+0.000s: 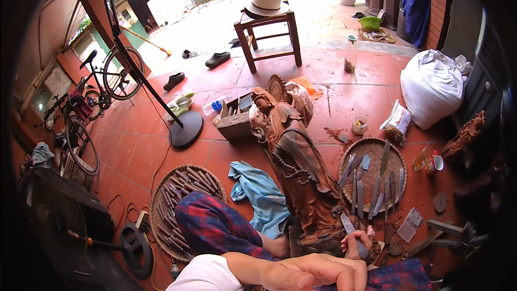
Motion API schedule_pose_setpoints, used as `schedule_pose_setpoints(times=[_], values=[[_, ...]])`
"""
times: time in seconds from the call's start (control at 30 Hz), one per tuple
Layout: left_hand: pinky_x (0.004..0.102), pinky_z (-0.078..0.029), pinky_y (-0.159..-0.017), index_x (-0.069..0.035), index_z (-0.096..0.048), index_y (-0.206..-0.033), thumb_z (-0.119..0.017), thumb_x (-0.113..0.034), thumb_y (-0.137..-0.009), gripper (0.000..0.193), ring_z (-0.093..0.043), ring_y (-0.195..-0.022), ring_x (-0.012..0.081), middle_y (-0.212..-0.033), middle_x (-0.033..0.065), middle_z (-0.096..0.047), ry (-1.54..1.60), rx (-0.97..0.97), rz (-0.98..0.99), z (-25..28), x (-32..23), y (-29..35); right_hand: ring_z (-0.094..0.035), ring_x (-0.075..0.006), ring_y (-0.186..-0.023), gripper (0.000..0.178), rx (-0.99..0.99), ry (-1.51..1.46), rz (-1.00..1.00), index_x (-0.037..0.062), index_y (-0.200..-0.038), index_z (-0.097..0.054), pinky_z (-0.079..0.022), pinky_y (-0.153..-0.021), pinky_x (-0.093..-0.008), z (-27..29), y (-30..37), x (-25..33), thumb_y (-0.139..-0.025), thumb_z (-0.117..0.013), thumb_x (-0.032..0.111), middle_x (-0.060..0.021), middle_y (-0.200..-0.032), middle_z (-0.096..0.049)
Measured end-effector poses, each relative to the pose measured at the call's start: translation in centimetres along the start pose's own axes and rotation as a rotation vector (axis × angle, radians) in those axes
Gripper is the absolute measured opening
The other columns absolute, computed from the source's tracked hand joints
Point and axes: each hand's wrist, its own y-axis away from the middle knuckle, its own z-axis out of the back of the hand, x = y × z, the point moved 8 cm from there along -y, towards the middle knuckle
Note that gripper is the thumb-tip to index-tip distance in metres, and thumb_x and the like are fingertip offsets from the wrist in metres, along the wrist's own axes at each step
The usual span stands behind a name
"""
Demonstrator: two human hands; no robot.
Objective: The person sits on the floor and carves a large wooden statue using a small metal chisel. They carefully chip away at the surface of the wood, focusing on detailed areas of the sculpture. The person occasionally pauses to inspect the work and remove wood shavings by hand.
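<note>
Both hands work close to the head camera, at the lower edge of my view. Left hand lies nearest to me, its fingers half bent; what is under the palm I cannot tell. Just beyond it, the right hand, partly hidden, is closed around a flat grey tool, whose blade points up to the foot of the carving. I cannot say for sure if the blade touches the wood.

The carved wooden statue stands right before the hands, leaning in my curved picture, on its dark base. I judge the work to be far advanced: head, robe folds and bead string already have clear form. What is left, as I estimate, is finer dressing low on the figure, but from so far I cannot check the surface.

Beside the statue lie a blue cloth, a woven tray of handled tools and another round tray with flat blades. Wood shavings are on the tiled floor. Farther away I notice a wooden box, then a stool carrying a pale hat.
</note>
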Motion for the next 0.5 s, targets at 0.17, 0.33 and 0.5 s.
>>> schedule_pose_setpoints(times=[0.17, 0.33, 0.5], values=[[0.0417, -0.044, -0.087, 0.008, -0.069, -0.106, -0.04, -0.056, -0.105, 0.07, -0.06, -0.096, 0.0288, -0.1, 0.0169, -0.065, 0.04, -0.152, -0.11, -0.7, -0.1, -0.1, -0.058, -0.0084, -0.057, 0.018, 0.013, -0.007, -0.018, 0.0029, -0.086, -0.062, -0.043, -0.051, -0.0198, -0.5, 0.1, 0.3, -0.096, -0.069, 0.015, -0.0039, -0.071, -0.063], [0.0406, -0.044, -0.084, 0.005, -0.071, -0.106, -0.048, -0.048, -0.104, 0.058, -0.061, -0.092, 0.0267, -0.1, 0.0141, -0.064, -0.169, -0.102, -0.206, 0.6, -3.2, -0.6, -0.058, -0.0087, -0.057, 0.019, -0.009, 0.034, -0.047, 0.0031, -0.085, -0.062, -0.044, -0.052, -0.02, -0.3, 0.1, 0.4, -0.096, -0.069, 0.016, -0.0037, -0.07, -0.063], [0.0371, -0.046, -0.081, -0.005, -0.072, -0.118, -0.055, -0.021, -0.105, 0.027, -0.062, -0.092, 0.026, -0.106, 0.01, -0.073, -0.327, -0.642, -0.219, 4.7, -5.3, 3.1, -0.058, -0.0089, -0.058, 0.018, -0.038, -0.033, -0.029, 0.0032, -0.085, -0.062, -0.043, -0.053, -0.0201, -0.2, 0.1, 0.4, -0.097, -0.068, 0.015, -0.0039, -0.071, -0.063]])
